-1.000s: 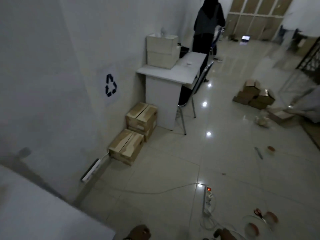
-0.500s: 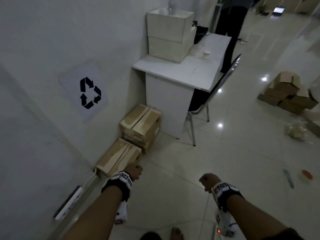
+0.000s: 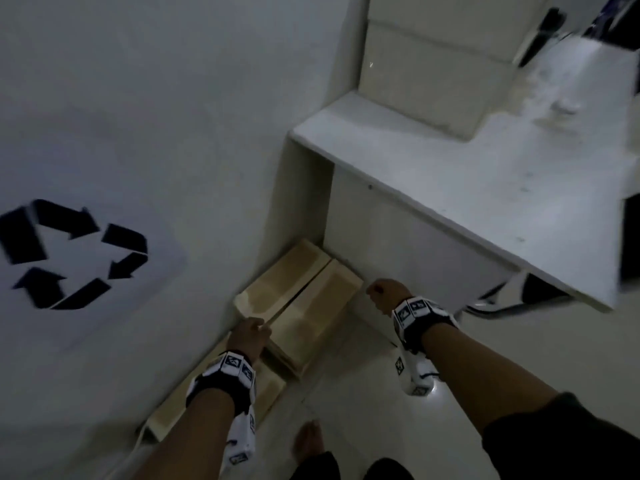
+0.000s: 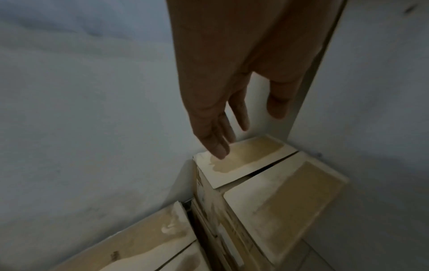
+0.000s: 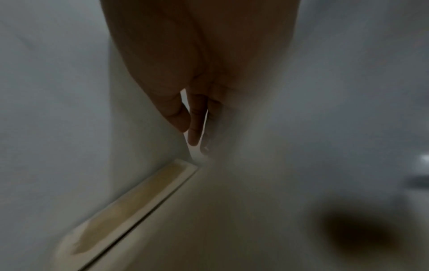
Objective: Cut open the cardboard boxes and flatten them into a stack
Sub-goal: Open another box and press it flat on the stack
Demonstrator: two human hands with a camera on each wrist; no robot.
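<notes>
Two brown cardboard boxes stand against the wall beside a white desk: a taller stacked box (image 3: pixel 304 292) (image 4: pixel 278 185) and a lower box (image 3: pixel 214 389) (image 4: pixel 144 251) nearer me. My left hand (image 3: pixel 251 336) (image 4: pixel 223 128) reaches with straight fingers over the near left corner of the taller box's top, holding nothing. My right hand (image 3: pixel 384 294) (image 5: pixel 195 124) hovers at the box's right edge, next to the desk's side panel, fingers loosely extended and empty. The box's top flap (image 5: pixel 130 207) shows below it, blurred.
The white desk (image 3: pixel 467 188) overhangs at the right, with white boxes (image 3: pixel 433 71) stacked on it. A recycling sign (image 3: pixel 72 254) is stuck on the wall at left. My bare foot (image 3: pixel 308 445) stands on the tiled floor behind the boxes. A chair leg (image 3: pixel 491 308) shows under the desk.
I have stepped close to the boxes and the view has tilted down. Both hands have come forward from the open floor to the taller box's top.
</notes>
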